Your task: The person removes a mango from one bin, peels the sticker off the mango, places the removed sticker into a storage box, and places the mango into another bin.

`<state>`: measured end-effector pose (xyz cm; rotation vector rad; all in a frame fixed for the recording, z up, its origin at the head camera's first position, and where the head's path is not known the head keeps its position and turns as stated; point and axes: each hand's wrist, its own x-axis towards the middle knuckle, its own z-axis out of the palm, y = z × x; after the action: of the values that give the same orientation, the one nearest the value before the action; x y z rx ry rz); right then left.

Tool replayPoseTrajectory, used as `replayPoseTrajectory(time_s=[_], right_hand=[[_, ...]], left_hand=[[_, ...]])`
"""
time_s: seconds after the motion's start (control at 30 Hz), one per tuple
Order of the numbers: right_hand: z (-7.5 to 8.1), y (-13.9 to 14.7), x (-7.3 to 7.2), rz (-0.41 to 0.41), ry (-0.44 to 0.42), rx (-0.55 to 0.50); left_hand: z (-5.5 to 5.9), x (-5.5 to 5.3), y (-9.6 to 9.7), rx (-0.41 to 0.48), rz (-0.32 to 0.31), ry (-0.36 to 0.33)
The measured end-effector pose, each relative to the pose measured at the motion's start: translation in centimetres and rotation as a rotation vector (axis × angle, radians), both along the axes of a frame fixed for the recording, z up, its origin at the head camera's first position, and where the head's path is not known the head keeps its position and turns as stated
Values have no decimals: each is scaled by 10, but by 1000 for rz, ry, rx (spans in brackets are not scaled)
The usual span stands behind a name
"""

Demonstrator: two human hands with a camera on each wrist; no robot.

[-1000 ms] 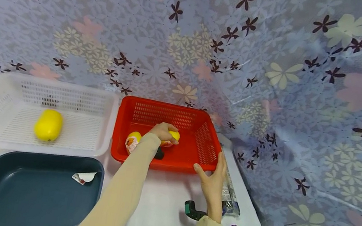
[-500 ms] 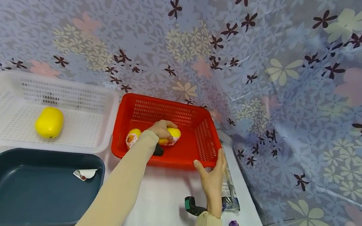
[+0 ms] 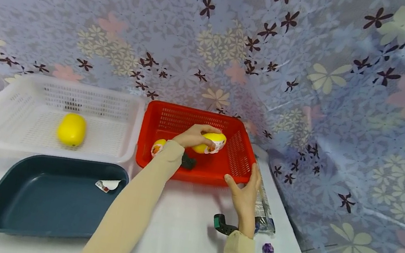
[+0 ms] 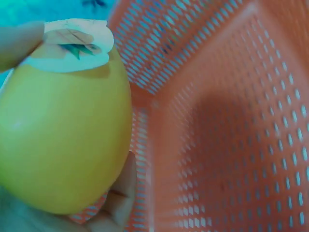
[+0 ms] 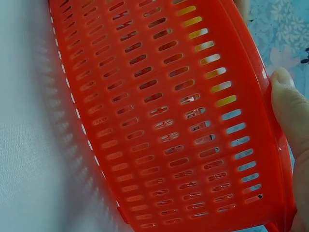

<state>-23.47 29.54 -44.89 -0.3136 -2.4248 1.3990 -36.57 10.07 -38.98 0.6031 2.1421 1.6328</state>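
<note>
My left hand (image 3: 196, 136) grips a labelled yellow oval fruit (image 3: 218, 139) over the inside of the red basket (image 3: 231, 182). In the left wrist view the fruit (image 4: 67, 130) is smooth and egg-shaped, with a white label picturing a fruit and green leaf. Fingers curl beneath it and a digit lies by the label. Another labelled yellow fruit (image 3: 158, 146) lies at the basket's left, partly behind the left forearm. My right hand (image 3: 245, 195) holds the basket's front right corner, its thumb (image 5: 289, 106) at the rim in the right wrist view.
A white basket (image 3: 128, 145) on the left holds one yellow fruit (image 3: 72, 129). In front of it sits a dark blue tray (image 3: 44, 234) with a white torn wrapper (image 3: 109, 185). Beyond the right hand lie a silvery packet (image 3: 264, 222) and a purple lollipop (image 3: 268, 249). A flowered cloth hangs behind.
The left hand has raised the labelled yellow fruit from the red basket's floor and shifted slightly right. The right hand keeps its hold on the corner. The head view has shifted a little.
</note>
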Motion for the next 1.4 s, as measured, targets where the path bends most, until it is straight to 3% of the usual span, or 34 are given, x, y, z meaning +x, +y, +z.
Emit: replayPoseTrajectory(time_s=[0.2, 0.33, 0.57, 0.67, 0.8, 1.03, 1.17, 1.3, 1.4], right_hand=[[0, -1, -3, 14, 14, -38], [0, 0, -2, 22, 14, -49], [0, 3, -2, 43, 18, -38], [1, 5, -2, 45, 6, -30], [3, 5, -1, 36, -7, -8], [3, 3, 1, 48, -51, 7], [5, 4, 2, 57, -63, 13], [6, 4, 2, 66, -62, 19], [4, 1, 3, 72, -55, -2]], left_hand=[[12, 7, -6, 52, -29, 84], [12, 18, -12, 129, -38, 72], [11, 51, -27, 341, -105, -32], [12, 67, -35, 358, -106, -14], [10, 87, -47, 318, -78, 18], [-6, 130, -67, 246, -57, -3], [-22, 154, -77, 225, -43, -43], [-43, 169, -86, 201, -7, -65], [-56, 180, -92, 163, 59, -60]])
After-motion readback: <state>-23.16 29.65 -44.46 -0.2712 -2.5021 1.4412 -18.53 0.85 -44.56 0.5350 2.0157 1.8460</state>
